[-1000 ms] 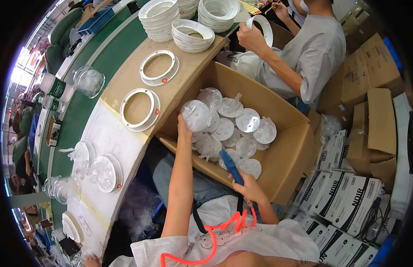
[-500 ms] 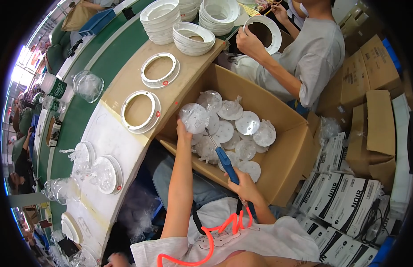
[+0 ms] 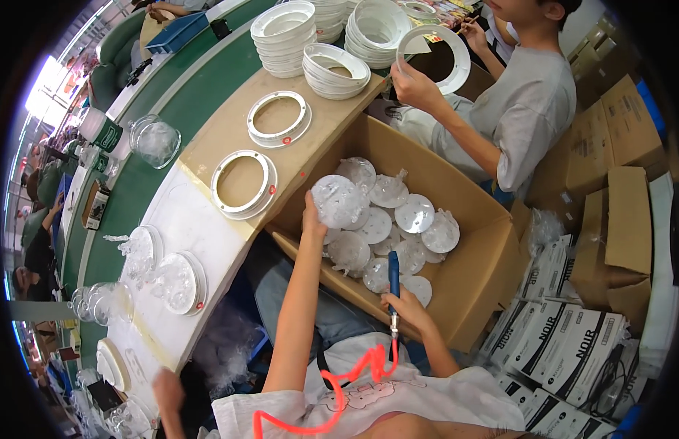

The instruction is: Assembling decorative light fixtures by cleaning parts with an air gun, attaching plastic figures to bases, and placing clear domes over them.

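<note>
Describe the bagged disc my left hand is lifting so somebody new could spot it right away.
Start at the big open cardboard box beside the workbench. Near its left wall, the left hand grips a round clear disc in a plastic bag. It alone is raised and tilted on edge; the other discs lie flat below.

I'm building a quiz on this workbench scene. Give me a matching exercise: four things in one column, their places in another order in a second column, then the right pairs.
Things
1. bagged clear disc
2. blue tool
3. white ring
4. green-lidded can

Places
A. flat on the tan benchtop
B. gripped in the right hand
C. upright at the far left by the green belt
D. held by the left hand over the open cardboard box

Pairs: 1-D, 2-B, 3-A, 4-C
</note>
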{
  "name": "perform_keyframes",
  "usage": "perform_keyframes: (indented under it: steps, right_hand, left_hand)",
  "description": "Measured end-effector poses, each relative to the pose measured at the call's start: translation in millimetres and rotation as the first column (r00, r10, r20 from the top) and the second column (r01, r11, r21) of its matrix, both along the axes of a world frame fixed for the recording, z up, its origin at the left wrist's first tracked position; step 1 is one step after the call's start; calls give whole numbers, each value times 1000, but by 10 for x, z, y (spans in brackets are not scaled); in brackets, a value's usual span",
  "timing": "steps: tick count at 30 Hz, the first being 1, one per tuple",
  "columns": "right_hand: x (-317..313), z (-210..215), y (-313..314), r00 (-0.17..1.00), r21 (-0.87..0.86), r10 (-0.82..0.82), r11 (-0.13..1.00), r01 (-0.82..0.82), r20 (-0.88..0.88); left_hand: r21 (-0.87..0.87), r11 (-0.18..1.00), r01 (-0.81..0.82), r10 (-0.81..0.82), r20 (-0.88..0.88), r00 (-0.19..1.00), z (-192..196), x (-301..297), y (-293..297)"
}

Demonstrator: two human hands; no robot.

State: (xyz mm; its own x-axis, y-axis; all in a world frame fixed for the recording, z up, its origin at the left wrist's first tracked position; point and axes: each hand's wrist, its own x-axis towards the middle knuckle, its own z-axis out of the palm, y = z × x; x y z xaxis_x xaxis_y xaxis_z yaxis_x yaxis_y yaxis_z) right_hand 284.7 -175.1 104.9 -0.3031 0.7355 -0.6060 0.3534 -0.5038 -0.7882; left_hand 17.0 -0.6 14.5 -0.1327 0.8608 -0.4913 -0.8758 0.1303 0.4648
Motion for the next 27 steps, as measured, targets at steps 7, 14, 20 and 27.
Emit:
perform_keyframes:
  steps: [7, 14, 20, 27]
  right_hand:
    - [-477, -34, 792, 811, -16, 477, 865, -502, 339]
    - [-946, -348, 1187, 521, -163, 653, 696, -699, 550]
    - [-730, 190, 1166, 983, 493, 149, 850, -183, 109]
    - [-1143, 1291, 1434, 992, 620, 20, 782, 64, -127]
  left_hand:
    - [36, 995, 96, -98, 39, 994, 873, 26, -229]
    - [120, 987, 103, -104, 0, 995, 1342, -57, -240]
    - [220, 968, -117, 149, -138, 979, 1580, -56, -347]
    - [326, 907, -268, 349, -223, 910, 1822, 11, -461]
